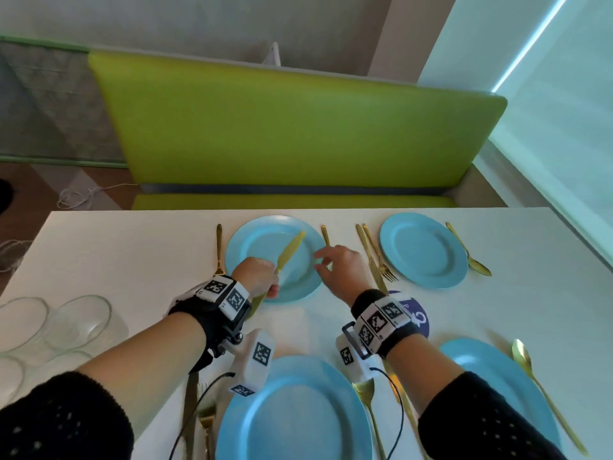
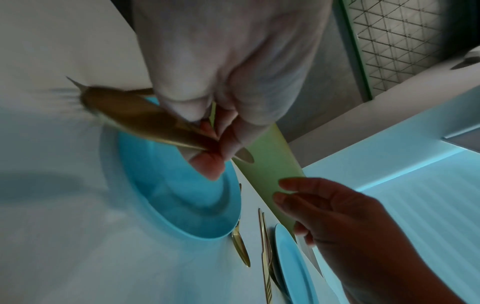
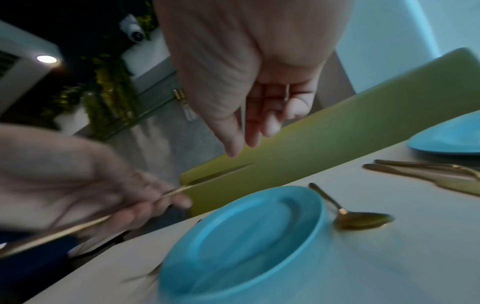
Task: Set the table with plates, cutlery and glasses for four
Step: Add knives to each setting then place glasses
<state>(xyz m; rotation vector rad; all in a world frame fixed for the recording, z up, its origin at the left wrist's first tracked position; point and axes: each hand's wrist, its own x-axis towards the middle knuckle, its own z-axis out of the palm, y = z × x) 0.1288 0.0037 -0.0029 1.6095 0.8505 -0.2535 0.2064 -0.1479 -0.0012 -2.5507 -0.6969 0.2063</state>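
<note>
My left hand [image 1: 269, 282] grips the handle of a gold knife [image 1: 290, 252], and its blade slants up over the far-left blue plate [image 1: 262, 237]. The left wrist view shows the fingers curled round that knife [image 2: 145, 121] above the plate [image 2: 182, 191]. My right hand [image 1: 321, 260] hovers open and empty at the plate's right rim, above a gold spoon [image 1: 325, 234]. A fork [image 1: 219, 250] lies left of this plate. Seen from the right wrist, the relaxed fingers [image 3: 249, 131] hang over the plate [image 3: 246, 236] and spoon [image 3: 361, 220].
The far-right plate [image 1: 423, 250] has a knife and fork [image 1: 371, 254] on its left and a spoon [image 1: 469, 252] on its right. Two near plates [image 1: 292, 413] [image 1: 491, 370] have cutlery beside them. Glasses [image 1: 79, 320] stand at the table's left edge. A green bench [image 1: 292, 127] faces me.
</note>
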